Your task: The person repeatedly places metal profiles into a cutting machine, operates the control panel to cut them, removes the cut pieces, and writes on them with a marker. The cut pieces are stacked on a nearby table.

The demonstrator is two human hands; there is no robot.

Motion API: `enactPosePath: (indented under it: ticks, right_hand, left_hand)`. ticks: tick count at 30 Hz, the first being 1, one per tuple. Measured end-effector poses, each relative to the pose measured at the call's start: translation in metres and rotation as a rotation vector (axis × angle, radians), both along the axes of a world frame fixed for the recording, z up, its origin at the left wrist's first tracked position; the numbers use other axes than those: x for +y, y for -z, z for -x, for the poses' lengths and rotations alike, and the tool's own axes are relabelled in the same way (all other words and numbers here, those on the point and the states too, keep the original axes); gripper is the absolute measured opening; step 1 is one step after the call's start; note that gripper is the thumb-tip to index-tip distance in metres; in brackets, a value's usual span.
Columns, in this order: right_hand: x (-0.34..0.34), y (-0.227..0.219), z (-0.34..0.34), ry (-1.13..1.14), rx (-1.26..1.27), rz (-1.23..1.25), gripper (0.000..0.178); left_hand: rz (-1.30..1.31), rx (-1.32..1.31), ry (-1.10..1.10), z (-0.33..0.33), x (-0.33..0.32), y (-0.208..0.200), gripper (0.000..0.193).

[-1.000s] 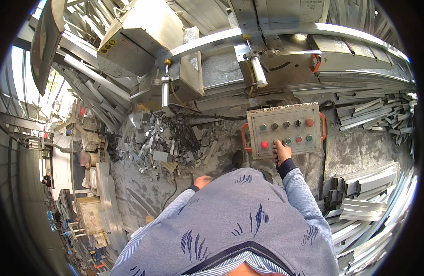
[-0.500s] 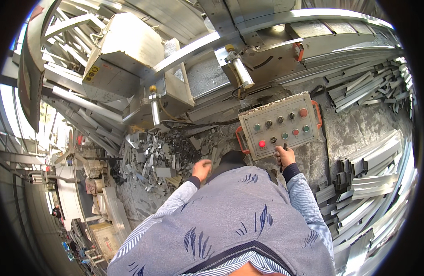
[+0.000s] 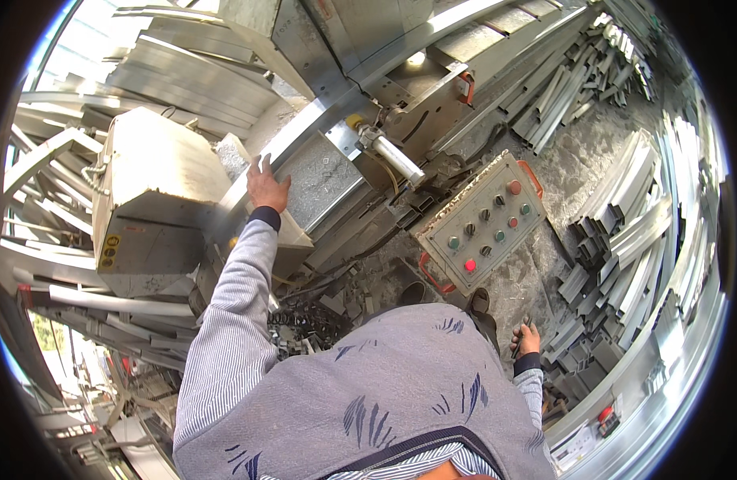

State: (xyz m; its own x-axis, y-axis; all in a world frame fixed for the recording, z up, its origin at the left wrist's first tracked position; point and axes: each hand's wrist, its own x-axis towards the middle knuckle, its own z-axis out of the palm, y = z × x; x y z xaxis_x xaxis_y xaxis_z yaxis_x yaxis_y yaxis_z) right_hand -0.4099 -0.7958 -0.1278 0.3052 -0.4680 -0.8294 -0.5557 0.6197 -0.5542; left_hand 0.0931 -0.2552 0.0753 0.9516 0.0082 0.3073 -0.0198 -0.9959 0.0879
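While the left hand (image 3: 266, 186) lies flat with fingers spread on the long metal bar (image 3: 320, 128) that runs up through the machine, the right hand (image 3: 527, 339) hangs low by the hip, fingers curled around a thin dark tool (image 3: 519, 344); what kind of tool it is I cannot tell. The bar slants from beside the grey housing (image 3: 156, 192) up toward the top of the view, and the palm rests on it just beside the housing's upper corner. Close to the right of the hand, a pneumatic cylinder (image 3: 394, 156) points down toward the bar.

Below that, tilted on its red handles, sits the control box (image 3: 480, 224), with one lit red button among green and dark ones; neither hand is on it. Cut profiles (image 3: 624, 232) are heaped to the right, and scraps (image 3: 304, 328) litter the floor near the person's feet.

The main risk, as I judge it, is the spread hand resting so near the cylinder: if the machine cycled now, the fingers could be pinched or struck. The bar's edges could also cut a sliding palm. Loose offcuts underfoot invite a stumble toward the machine, and the held tool could catch on the stacked profiles.
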Motion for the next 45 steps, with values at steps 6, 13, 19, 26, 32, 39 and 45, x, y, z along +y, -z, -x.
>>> enactPosePath:
  ticks: [6,13,19,26,32,39,45]
  right_hand:
    - [0.111,0.022,0.128,0.249,0.125,0.082,0.023]
    - [0.203,0.034,0.161,0.360,0.147,0.140,0.024]
    - [0.177,-0.004,0.117,0.544,0.024,0.060,0.038]
    - [0.169,-0.107,0.083,0.246,-0.210,0.230,0.054]
    - [0.187,-0.192,0.071,-0.164,-0.477,0.668,0.042]
    - [0.215,-0.240,0.087,-0.524,-0.503,1.326,0.018]
    - [0.233,-0.217,0.109,-0.835,-0.325,1.347,0.026]
  left_hand:
    - [-0.136,0.305,-0.013,-0.082,0.052,0.019,0.088]
    - [-0.061,0.353,0.127,-0.099,0.068,0.015,0.070]
    - [0.037,0.247,0.212,-0.070,0.046,-0.074,0.067]
    - [0.346,0.476,0.730,0.028,-0.065,-0.143,0.045]
    - [0.487,0.936,1.123,0.182,-0.159,-0.151,0.053]
    - [0.454,1.731,1.234,0.322,-0.202,-0.121,0.091]
    - [0.220,2.091,1.191,0.361,-0.212,-0.101,0.095]
